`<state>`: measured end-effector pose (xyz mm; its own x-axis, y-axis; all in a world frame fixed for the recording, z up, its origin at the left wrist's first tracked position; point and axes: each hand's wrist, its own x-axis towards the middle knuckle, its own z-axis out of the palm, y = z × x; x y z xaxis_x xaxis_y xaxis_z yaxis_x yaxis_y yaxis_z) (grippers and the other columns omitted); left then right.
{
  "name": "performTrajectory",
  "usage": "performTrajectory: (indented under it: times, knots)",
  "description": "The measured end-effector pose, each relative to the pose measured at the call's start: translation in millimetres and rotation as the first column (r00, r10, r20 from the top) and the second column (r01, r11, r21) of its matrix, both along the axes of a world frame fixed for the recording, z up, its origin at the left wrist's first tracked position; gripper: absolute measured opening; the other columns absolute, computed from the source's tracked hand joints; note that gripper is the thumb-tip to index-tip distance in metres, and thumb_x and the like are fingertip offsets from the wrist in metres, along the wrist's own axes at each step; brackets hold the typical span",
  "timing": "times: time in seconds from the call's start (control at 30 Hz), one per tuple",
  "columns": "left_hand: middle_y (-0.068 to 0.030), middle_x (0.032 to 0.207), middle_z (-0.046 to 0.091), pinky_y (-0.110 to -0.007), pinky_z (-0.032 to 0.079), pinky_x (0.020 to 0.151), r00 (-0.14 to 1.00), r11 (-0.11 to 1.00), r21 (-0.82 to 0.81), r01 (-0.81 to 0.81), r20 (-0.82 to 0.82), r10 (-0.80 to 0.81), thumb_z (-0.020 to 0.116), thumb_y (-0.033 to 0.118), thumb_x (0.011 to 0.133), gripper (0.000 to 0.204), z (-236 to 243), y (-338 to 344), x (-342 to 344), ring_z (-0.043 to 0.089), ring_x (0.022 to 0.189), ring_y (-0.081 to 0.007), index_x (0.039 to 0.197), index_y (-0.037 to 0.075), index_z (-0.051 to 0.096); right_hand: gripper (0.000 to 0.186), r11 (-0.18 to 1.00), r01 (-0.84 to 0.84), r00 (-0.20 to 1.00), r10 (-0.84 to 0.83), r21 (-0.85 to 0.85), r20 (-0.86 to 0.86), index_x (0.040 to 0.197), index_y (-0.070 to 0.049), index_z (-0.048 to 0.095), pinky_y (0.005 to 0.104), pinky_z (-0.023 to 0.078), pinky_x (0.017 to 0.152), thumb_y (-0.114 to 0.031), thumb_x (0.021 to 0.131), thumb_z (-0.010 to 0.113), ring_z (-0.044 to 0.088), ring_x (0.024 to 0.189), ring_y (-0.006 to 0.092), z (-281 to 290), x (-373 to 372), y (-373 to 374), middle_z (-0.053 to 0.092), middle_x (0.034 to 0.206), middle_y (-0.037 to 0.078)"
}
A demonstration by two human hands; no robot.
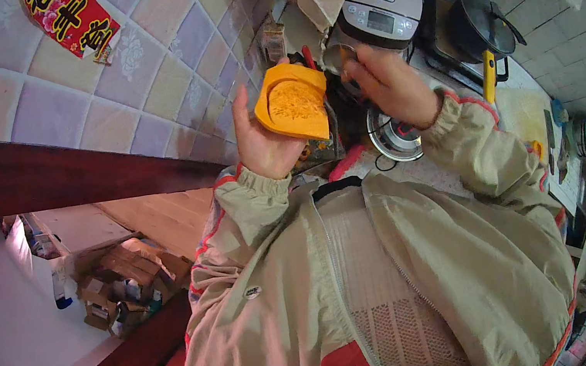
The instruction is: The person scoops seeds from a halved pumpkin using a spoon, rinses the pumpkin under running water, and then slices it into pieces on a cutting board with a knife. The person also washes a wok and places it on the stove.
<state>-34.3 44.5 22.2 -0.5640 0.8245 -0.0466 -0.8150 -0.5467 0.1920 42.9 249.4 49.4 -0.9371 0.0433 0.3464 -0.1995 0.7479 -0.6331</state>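
Note:
A thick piece of orange pumpkin [294, 102] rests in my left hand [260, 130], its stringy hollow facing up. The fingers and thumb hold it by its edges. My right hand [399, 86] is closed around a metal spoon [338, 57], whose rounded bowl is just right of the pumpkin and apart from it. The fingers hide most of the spoon's handle. Below the two hands, a shiny round metal vessel [394, 135] stands on the counter, partly covered by my right wrist.
Beyond my right hand are a white rice cooker [382, 6] and a dark lidded pot [481, 24] with a yellow-handled tool [489, 76] beside it. A tiled wall [133, 78] rises at left. Cardboard boxes [126, 279] are piled past the dark red frame [73, 179].

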Motion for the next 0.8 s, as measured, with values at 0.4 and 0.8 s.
performTrajectory:
  times: [0.4, 0.8]
  knots:
    - [-0.0147, 0.146, 0.037, -0.049, 0.036, 0.106, 0.934, 0.952, -0.011, -0.307, -0.195, 0.299, 0.039, 0.042, 0.096, 0.047, -26.0, 22.4, 12.4, 0.045, 0.126, -0.0334, 0.131, 0.012, 0.046, 0.023, 0.402, 0.273, 0.946, 0.055, -0.874, 0.321, 0.115, -0.006, 0.046, 0.0222, 0.039, 0.044, -0.024, 0.101, 0.04, 0.048, 0.049, 0.0085, -36.4, 4.8, -43.9, 0.057, 0.07, 0.004]
    - [-0.0106, 0.137, 0.044, -0.061, 0.046, 0.089, 0.978, 0.988, -0.14, 0.066, -0.189, -0.092, 0.046, 0.057, 0.091, 0.064, -20.9, 5.2, 7.8, 0.049, 0.122, -0.0314, 0.142, 0.021, 0.031, 0.017, 0.968, 0.096, 0.995, -0.095, -0.232, 0.014, 0.104, -0.004, 0.046, 0.0418, 0.048, 0.053, -0.016, 0.094, 0.051, 0.062, 0.062, 0.0333, -12.5, -7.2, -18.2, 0.059, 0.072, 0.017]
